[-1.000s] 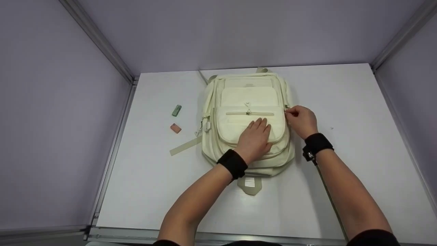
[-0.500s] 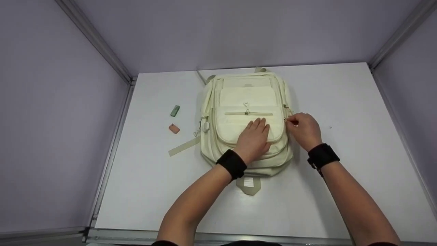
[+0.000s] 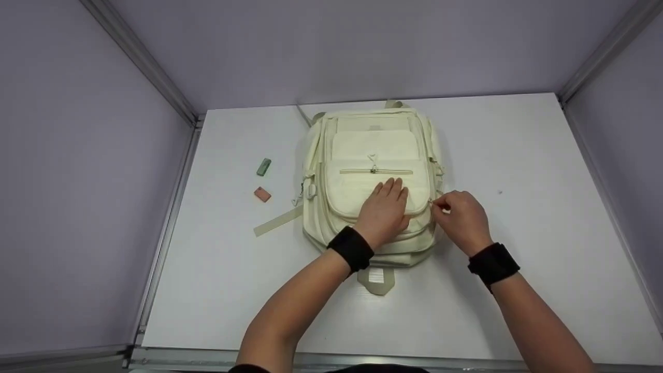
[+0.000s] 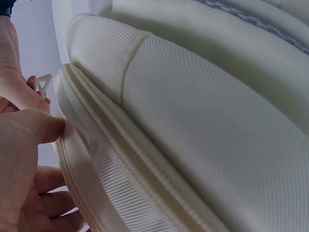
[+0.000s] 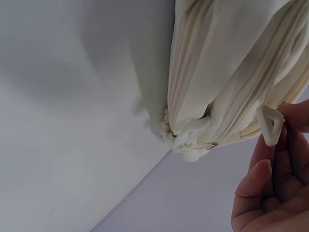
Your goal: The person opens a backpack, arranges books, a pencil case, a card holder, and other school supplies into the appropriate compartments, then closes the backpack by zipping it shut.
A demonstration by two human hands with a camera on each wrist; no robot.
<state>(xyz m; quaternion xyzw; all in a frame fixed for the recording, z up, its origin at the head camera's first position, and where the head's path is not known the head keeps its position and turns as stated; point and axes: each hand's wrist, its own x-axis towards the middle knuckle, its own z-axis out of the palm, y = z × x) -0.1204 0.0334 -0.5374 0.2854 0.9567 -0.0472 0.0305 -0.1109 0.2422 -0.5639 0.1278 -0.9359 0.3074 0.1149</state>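
Observation:
A cream backpack [image 3: 375, 145] lies on its back on the white table, front pocket up. My left hand [image 3: 382, 213] rests on the front pocket with its fingers straight. In the left wrist view the left thumb [image 4: 50, 128] touches the zipped edge of the pocket, where the two zipper tapes [image 4: 140, 162] stand apart. At the pocket's right edge my right hand [image 3: 462, 217] pinches a zipper pull. The pull's cream triangular loop [image 5: 271, 126] sticks out from between thumb and fingers in the right wrist view.
Left of the backpack lie a small green block [image 3: 263, 167] and a small pink block [image 3: 262, 194]. A loose strap [image 3: 277, 221] stretches out from the bag's left side. Panels stand around the table [image 3: 207, 290] at the back and sides.
My right hand has moved down along the right edge of the front pocket, toward me, with the zipper pull. The left hand has stayed on the pocket.

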